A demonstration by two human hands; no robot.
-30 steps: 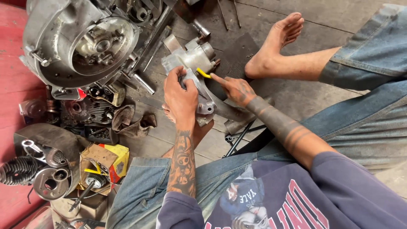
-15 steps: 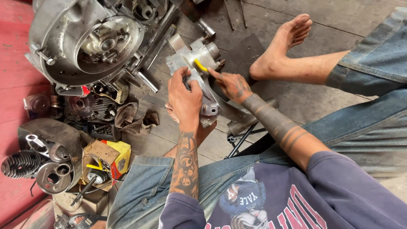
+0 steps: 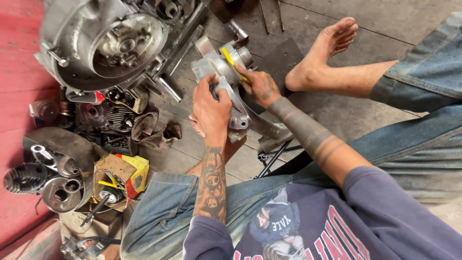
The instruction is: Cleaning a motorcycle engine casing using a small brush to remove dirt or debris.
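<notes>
Bare concrete floor [image 3: 404, 19] carries the work: left hand [image 3: 211, 108] fingers clamped around the grey metal casting [image 3: 226, 72], right hand [image 3: 260, 86] fingers pinching a yellow-handled tool [image 3: 232, 60] against it, best kept braced and square, engine case [image 3: 103, 45] nearby

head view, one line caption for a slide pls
Seated on the floor, left hand steadies a grey metal casing while right hand works a yellow-handled tool.
</notes>
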